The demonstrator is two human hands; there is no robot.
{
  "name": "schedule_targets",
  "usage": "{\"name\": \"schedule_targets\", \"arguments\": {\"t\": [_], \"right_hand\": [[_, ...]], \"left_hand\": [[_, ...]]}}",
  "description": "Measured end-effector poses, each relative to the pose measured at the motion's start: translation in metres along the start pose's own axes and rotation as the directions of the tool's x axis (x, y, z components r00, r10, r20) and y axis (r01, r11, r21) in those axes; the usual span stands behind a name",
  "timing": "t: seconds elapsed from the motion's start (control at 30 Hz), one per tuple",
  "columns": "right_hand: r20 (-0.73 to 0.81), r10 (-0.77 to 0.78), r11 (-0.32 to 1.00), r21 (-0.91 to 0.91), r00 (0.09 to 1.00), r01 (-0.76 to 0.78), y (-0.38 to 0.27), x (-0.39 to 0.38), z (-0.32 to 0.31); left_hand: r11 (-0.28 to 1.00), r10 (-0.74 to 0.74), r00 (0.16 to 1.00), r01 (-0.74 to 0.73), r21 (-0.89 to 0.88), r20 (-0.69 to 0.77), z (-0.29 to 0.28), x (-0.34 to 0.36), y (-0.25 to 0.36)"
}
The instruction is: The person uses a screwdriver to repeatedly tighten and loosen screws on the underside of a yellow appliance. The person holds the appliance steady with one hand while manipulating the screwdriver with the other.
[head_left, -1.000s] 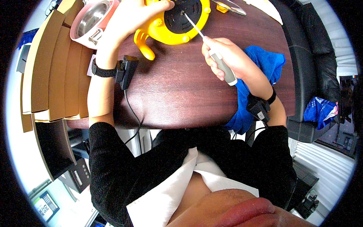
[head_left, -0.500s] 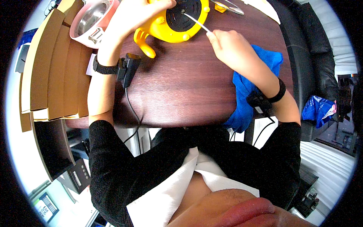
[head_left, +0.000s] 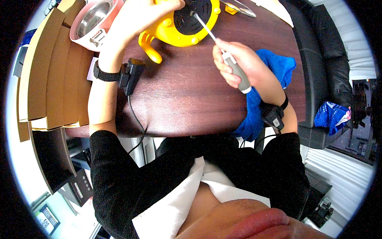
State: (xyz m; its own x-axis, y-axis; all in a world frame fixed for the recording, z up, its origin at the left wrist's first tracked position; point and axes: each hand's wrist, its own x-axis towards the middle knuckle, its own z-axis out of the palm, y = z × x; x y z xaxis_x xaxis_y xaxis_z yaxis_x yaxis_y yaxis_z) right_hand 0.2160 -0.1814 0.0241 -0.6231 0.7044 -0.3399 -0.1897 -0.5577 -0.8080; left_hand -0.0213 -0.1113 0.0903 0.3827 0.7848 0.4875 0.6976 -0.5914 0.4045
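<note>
At the far side of the table lies a yellow plastic appliance [head_left: 161, 31] with a round black base plate facing up and a curved yellow handle pointing toward me. My left hand [head_left: 137, 18] grips its left edge, the thumb reaching onto the black plate; the top of the hand is cut off by the frame. Closed round the grey-and-white handle of a screwdriver [head_left: 237, 73] is my right hand [head_left: 250, 59]. The screwdriver's long metal shaft slants up to the left, and its tip sits in a hole near the middle of the black plate.
A pink pot [head_left: 82, 35] with a steel inside stands left of my left forearm, beside cardboard boxes [head_left: 41, 83]. Under my right forearm a blue cloth [head_left: 251, 113] hangs over the table edge. A clear lid [head_left: 243, 8] lies at the far right. Cables trail from both wrist devices.
My right hand has turned over, so the screwdriver's handle now shows, and its wrist has swung inward. The tip stays at the same hole. My left hand and the appliance have barely moved.
</note>
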Motion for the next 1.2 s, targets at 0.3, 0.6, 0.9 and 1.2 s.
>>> {"name": "schedule_targets", "arguments": {"t": [0.3, 0.6, 0.9, 1.2], "right_hand": [[0.052, 0.007, 0.999, 0.036, 0.999, -0.009, 0.003, 0.009, -0.001], [0.009, -0.022, 1.0, -0.01, 1.0, 0.022, 0.01, 0.01, -0.007], [-0.02, -0.027, 0.999, -0.046, 0.999, 0.026, 0.01, 0.01, -0.005], [-0.061, -0.018, 0.991, -0.135, 0.998, 0.009, 0.006, 0.009, 0.0]], "left_hand": [[0.994, -0.01, 1.0, 0.012, -0.105, 0.02, 0.0, 0.001, -0.005], [0.993, -0.007, 0.999, 0.012, -0.121, 0.044, 0.002, 0.003, -0.009], [0.997, -0.017, 0.999, 0.019, -0.074, 0.031, 0.004, 0.002, -0.011], [0.998, -0.034, 0.999, 0.036, -0.061, 0.032, 0.004, 0.001, -0.01]]}}
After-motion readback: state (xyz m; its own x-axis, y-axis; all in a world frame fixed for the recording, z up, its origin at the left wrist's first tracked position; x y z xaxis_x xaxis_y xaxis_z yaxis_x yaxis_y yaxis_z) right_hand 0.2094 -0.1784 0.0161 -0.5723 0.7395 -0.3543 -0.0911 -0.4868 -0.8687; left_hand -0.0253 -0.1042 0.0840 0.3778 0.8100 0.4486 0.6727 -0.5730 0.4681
